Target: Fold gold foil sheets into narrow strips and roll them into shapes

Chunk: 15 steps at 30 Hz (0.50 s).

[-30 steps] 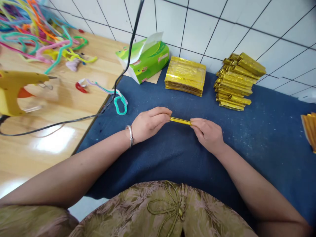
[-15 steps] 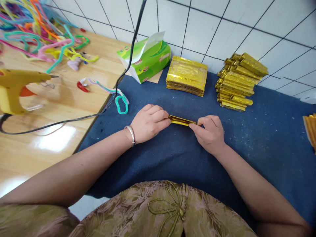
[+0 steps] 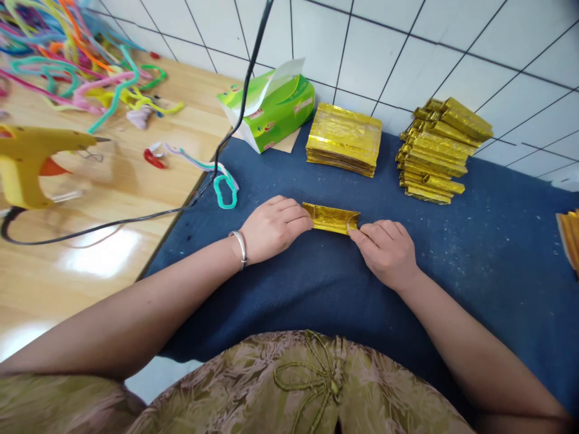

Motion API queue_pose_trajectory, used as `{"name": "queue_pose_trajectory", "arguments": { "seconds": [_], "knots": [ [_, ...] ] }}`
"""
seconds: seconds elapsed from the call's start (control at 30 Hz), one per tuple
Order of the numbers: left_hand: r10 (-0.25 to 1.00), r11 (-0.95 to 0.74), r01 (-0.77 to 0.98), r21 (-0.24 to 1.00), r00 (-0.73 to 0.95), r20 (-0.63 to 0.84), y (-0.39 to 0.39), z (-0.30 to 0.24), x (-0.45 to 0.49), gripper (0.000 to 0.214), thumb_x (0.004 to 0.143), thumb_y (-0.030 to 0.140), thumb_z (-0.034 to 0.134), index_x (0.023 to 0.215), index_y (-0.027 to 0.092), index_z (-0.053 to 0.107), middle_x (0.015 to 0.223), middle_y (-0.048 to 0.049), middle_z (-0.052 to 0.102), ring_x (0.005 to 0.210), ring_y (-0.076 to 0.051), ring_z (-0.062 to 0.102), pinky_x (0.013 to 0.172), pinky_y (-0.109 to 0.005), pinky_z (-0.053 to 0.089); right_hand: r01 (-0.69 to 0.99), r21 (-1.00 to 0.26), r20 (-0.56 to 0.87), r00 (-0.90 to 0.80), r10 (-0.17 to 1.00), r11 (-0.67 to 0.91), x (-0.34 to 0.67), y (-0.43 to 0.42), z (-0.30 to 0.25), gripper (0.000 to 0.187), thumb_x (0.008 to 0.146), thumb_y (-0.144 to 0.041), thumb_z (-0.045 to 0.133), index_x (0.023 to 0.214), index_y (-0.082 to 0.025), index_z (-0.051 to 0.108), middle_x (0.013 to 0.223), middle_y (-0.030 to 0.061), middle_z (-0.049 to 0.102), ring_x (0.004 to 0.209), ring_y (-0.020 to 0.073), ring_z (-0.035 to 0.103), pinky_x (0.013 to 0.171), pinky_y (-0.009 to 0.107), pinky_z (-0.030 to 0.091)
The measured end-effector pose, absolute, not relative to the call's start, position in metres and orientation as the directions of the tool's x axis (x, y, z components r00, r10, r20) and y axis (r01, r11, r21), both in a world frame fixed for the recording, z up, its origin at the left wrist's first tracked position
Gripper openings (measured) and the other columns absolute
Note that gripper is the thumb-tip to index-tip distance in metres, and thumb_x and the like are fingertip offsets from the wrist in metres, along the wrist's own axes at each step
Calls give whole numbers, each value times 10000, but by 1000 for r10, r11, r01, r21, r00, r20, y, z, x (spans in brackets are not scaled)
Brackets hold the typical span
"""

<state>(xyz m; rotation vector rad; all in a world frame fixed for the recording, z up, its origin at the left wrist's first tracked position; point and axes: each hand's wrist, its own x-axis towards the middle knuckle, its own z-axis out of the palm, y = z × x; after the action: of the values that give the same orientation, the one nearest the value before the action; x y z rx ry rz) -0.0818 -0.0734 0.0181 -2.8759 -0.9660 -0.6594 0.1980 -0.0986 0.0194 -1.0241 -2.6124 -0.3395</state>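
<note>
Folded gold paper [image 3: 332, 218]: from the head view, I find it spread along its length, just above or on the dark blue cloth [image 3: 316, 295], between the two hands. Left hand [image 3: 277, 229]: fingers closed together on its left end. Right hand [image 3: 384, 250]: thumb and forefinger pinched at its right end. Assessment: very light, thin, probably slick, easily creased or torn, likely stiffest along the folds. Advisable hold: gentle fingertip pinch at both ends, beside the creases.

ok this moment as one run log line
left hand: holds gold foil piece, left end | right hand: holds its right end | beyond: gold foil stack
</note>
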Motion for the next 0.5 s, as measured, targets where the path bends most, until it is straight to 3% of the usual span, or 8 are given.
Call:
{"name": "queue_pose_trajectory", "arguments": {
  "seconds": [0.3, 0.5],
  "knots": [
    [620, -784, 562, 263, 689, 376, -69, 12, -85, 211, 932, 269, 465, 981, 172, 646, 998, -60, 667, 906, -136, 616, 835, -266, 499, 719, -226, 359, -565, 743, 657, 197, -92, 12, 160, 897, -224, 517, 991, -212, 646, 959, 64, 651, 876, 200, 545, 790, 370, 439],
    [681, -730, 580, 361, 660, 317, -67, 13, -84, 222, 924, 295, 484, 926, 174, 670, 907, -56, 669, 870, -151, 612, 838, -302, 488, 709, -386, 311, -502, 807, 590, 196, -86, 12, 154, 905, -265, 511, 921, -216, 656, 901, 55, 627, 856, 190, 544, 823, 372, 438]
  ]
}}
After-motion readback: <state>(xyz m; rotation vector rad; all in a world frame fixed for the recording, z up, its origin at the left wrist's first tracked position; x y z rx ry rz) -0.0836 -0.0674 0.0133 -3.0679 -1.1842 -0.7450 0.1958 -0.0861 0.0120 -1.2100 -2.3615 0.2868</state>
